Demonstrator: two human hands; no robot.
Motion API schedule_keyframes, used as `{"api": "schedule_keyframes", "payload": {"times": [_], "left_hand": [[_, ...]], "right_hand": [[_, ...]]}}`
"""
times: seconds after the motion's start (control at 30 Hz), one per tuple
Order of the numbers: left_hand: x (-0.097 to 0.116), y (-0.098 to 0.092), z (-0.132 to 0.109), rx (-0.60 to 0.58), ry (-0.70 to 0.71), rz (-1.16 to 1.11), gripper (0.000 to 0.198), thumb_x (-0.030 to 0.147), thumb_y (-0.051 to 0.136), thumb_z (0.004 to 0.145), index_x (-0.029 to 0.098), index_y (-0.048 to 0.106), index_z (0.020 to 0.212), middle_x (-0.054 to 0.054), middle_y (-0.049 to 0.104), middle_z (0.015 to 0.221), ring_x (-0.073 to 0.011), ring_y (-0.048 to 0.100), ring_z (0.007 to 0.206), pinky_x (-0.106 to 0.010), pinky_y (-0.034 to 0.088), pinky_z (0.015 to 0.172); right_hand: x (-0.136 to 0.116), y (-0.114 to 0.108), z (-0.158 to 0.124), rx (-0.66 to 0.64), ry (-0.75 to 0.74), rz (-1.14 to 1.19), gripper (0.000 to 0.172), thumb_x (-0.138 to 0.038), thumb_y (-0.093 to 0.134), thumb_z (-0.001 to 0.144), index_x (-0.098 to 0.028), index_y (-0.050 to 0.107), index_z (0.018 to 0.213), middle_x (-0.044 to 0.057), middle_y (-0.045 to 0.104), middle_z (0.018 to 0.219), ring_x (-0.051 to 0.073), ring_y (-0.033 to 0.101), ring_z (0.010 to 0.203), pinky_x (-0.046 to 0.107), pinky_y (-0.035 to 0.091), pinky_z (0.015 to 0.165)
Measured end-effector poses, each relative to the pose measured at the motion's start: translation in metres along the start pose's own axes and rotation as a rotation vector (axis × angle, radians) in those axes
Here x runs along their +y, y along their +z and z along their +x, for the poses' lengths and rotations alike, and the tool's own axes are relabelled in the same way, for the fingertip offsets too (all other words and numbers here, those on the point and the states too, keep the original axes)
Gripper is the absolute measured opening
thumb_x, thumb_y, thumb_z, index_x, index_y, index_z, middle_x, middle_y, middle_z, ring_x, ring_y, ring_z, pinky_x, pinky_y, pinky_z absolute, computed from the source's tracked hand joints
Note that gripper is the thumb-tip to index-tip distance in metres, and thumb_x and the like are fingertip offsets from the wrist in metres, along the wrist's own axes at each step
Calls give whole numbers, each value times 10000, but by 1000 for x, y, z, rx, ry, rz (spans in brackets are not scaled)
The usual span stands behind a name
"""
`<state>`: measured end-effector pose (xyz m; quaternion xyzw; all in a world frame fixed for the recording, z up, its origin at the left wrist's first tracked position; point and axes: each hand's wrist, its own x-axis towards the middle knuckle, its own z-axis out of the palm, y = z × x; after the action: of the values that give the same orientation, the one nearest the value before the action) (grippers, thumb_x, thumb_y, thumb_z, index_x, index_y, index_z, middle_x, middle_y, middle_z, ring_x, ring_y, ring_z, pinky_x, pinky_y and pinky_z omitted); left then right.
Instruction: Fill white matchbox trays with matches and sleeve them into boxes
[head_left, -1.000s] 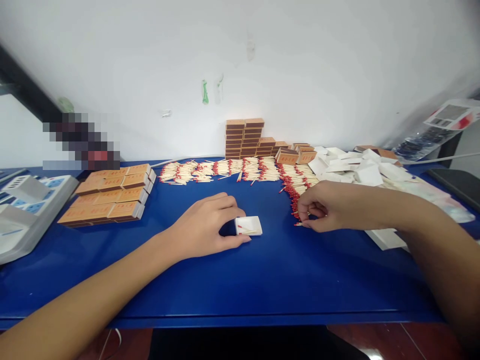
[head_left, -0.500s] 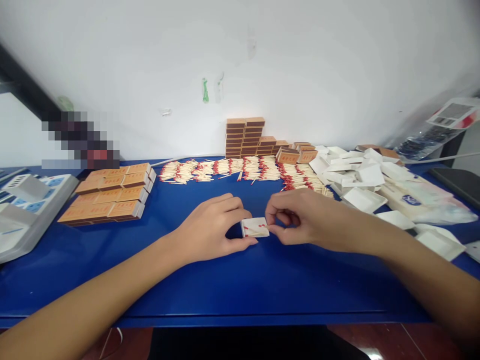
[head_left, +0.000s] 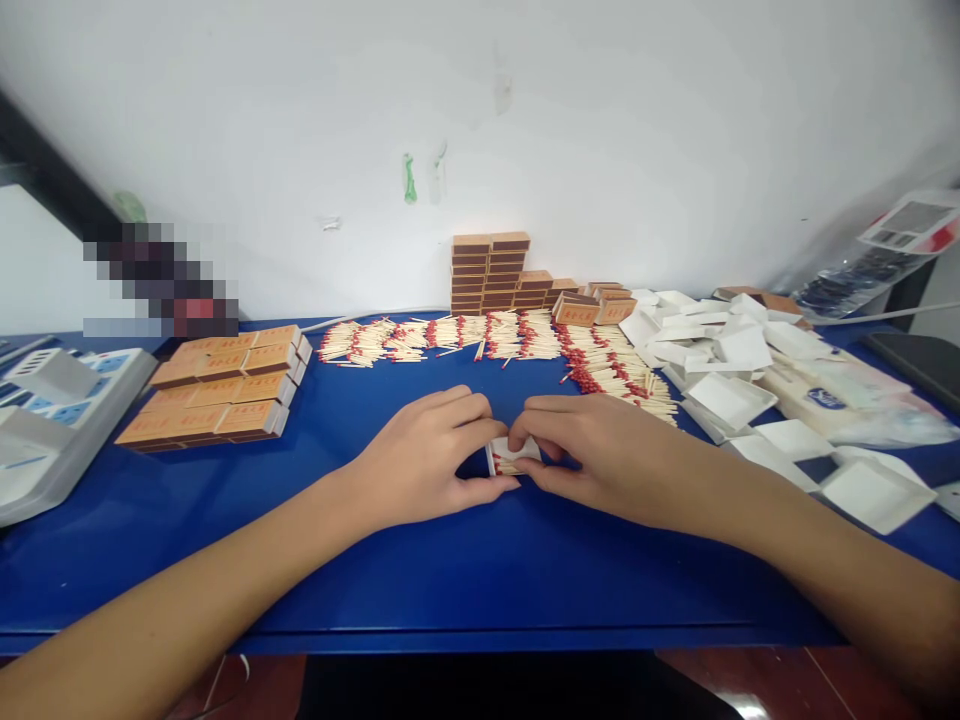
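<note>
A small white matchbox tray point(head_left: 492, 451) lies on the blue table between my two hands, with a few red-tipped matches point(head_left: 507, 467) in it. Thumb and fingers of my left hand point(head_left: 427, 455) grip the tray from its left side. Over its right part curves my right hand point(head_left: 592, 450), fingers closed at the matches and hiding some of them. Beyond both hands runs a long band of loose matches point(head_left: 457, 332), bending toward me on the right.
Orange matchboxes point(head_left: 251, 390) lie in rows at left, beside a power strip point(head_left: 112, 400). More matchboxes point(head_left: 489, 272) are stacked against the wall. White trays point(head_left: 724, 400) are heaped at right, near a plastic tissue pack point(head_left: 847, 400).
My right hand has moved left, from the tray's right edge to over it. More matches show along the tray's near side. My left hand keeps its grip.
</note>
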<state>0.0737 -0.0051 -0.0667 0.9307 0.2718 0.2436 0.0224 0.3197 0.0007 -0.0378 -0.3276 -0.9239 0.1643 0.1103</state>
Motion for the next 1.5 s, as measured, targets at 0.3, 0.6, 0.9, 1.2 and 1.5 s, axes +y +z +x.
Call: {"api": "schedule_keyframes", "payload": {"times": [0.3,0.6,0.9,1.2,1.5], "left_hand": [[-2,1,-1,27,30,-1,320,449,726,1038,131,758,1049,-91,739,1014,-232,677,913,-375,569,816],[-4,-1,-4,-39,-41,-70,325,447,765,1013,156,780,1159,-72,733,1030,-223,668,939,-365,547,831],[-9,-3,-7,-101,-114,-116,382,497,796,983,163,797,1168,-75,734,1024,-239,664,975,-360,532,837],[-9,-13,-8,-126,-103,-75,411,483,822,951,136,794,1170,-82,735,1037,-242,668,970,-375,550,824],[-9,-15,-7,-161,-115,-41,376,466,797,975,143,795,1167,-75,732,996,-235,656,944,-361,538,818]], "right_hand": [[5,3,-2,-77,-29,105,222,-275,541,1086,-212,728,983,44,748,967,198,689,884,330,457,796],[18,-20,-6,-65,29,117,243,-325,532,1063,-254,762,1025,5,742,875,166,637,724,302,427,686],[83,-60,-33,-325,424,-72,211,-405,694,914,-253,833,960,4,651,702,168,551,617,312,373,575],[82,-54,-26,-340,434,-36,238,-352,673,892,-233,849,999,14,647,703,169,559,628,310,367,584],[88,-53,-27,-312,414,-32,287,-473,700,898,-248,863,973,23,669,704,184,575,620,326,376,596]]}}
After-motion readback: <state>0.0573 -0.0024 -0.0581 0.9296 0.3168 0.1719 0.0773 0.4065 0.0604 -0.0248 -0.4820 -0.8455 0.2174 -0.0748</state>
